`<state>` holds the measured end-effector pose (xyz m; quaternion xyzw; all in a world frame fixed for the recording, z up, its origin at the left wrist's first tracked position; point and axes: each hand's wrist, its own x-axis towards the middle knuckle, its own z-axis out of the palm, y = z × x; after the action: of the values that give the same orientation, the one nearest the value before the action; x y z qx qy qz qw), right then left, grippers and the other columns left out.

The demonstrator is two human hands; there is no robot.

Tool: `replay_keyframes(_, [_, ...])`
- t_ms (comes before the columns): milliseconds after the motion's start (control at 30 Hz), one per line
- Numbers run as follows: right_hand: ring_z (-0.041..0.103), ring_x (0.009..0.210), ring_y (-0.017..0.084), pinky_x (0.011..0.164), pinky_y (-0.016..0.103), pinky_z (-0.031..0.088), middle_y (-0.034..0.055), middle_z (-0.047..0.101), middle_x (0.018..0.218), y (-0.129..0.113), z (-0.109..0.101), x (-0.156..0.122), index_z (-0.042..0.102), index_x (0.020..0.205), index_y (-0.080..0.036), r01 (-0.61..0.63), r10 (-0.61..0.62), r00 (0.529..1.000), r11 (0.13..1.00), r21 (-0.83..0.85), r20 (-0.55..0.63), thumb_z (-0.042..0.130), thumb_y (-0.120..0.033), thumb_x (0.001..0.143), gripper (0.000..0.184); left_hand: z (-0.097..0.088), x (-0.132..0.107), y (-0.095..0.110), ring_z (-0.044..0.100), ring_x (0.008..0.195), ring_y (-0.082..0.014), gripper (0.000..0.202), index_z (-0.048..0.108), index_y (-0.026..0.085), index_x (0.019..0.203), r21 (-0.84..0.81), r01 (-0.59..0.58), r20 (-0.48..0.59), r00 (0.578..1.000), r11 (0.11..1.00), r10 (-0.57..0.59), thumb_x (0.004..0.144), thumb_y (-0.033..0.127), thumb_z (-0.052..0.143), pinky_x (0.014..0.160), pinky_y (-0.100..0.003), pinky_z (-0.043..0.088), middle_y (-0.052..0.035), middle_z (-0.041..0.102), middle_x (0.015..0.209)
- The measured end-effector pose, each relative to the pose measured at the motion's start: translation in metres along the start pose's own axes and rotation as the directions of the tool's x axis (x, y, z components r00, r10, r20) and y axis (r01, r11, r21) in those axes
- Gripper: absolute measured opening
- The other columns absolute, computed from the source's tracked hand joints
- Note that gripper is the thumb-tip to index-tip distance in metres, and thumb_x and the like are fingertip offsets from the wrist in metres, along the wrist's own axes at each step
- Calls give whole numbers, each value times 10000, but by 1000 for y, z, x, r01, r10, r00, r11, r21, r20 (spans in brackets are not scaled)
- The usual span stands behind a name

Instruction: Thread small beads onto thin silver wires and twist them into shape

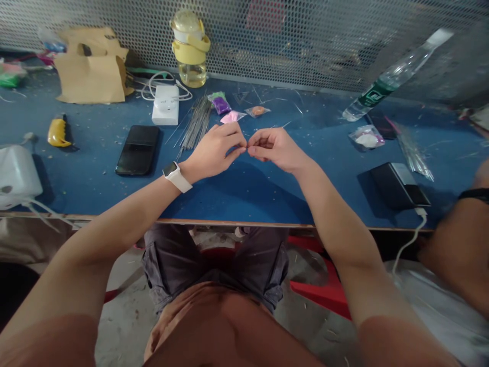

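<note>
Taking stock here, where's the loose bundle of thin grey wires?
In the head view, the wire bundle lies left of centre on the blue table, beside the left hand, between the black phone and the purple packet.

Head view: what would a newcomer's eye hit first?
Probably the left hand and right hand, fingertips close together over the middle of the blue table; anything between them is too small to make out. Next, likely the yellow-banded drink bottle, upright at the back, left of centre, before the perforated screen. Then the clear water bottle, tilted at the back right.
</note>
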<state>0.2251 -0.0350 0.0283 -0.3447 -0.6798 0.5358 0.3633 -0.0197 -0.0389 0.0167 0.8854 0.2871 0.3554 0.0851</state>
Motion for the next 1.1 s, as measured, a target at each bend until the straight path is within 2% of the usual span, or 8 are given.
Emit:
replay_keyframes(100, [627,704,153,643,303,521,27,755,816,1,-3,-2,833,938,-226,95,-96,995,983,-159,5,1040,-513,796,381,0,2,-1,671,862,-201,96,752,206,930,-166,95,23,995,982,-93,985,191,674,816,-376,539,-70,723,1012])
replay_keyframes(300, [626,764,190,700,355,471,38,771,889,-4,1,-7,848,926,-256,207,-217,976,893,-400,21,933,-462,925,223,-5,5,-5,625,773,-144,106,776,192,854,-469,318,206,946,824,-248,924,271,767,755,-310,510,-44,737,881])
replay_keyframes(400, [609,781,191,709,351,465,31,763,902,-7,4,-8,849,910,-276,220,-238,971,891,-398,4,961,-441,895,200,-6,5,-5,624,752,-141,144,786,192,862,-565,401,265,916,721,-302,907,328,807,719,-297,505,-42,736,825])
replay_keyframes(533, [578,717,174,639,327,467,23,717,830,-4,11,-6,820,909,-261,140,-165,979,972,-191,-121,1036,-509,800,347,-7,6,-1,590,687,-131,216,772,207,864,-566,372,176,926,735,-333,952,401,812,651,-291,471,-17,691,754])
replay_keyframes(700, [504,570,102,515,275,394,1,703,756,0,27,0,799,906,-238,140,-127,978,988,70,-165,1001,-672,787,493,-10,4,1,627,770,-151,296,724,231,989,-432,213,-42,966,876,-256,1024,521,777,702,-331,522,-38,739,936])
replay_keyframes(833, [472,528,81,471,265,345,-14,678,713,-1,36,2,795,861,-227,149,-118,970,979,138,-213,991,-710,768,529,-10,-1,-3,702,1004,-237,208,685,278,1100,-52,61,-252,965,997,-72,1087,484,706,939,-484,577,-61,742,1106])
replay_keyframes(967, [472,525,75,464,258,357,-13,677,700,-4,39,1,804,855,-221,146,-110,966,979,141,-234,998,-713,753,538,-13,-2,-8,711,1070,-287,117,708,295,1103,213,-61,-259,959,975,117,1133,353,610,998,-569,517,-66,756,1110])
replay_keyframes(1100, [483,514,64,461,248,351,-8,680,702,-3,38,2,814,851,-206,162,-125,967,974,156,-224,1020,-664,760,510,-16,-1,-11,708,1061,-295,159,747,292,1070,241,-96,-196,970,966,145,1130,347,611,1009,-580,502,-69,757,1073])
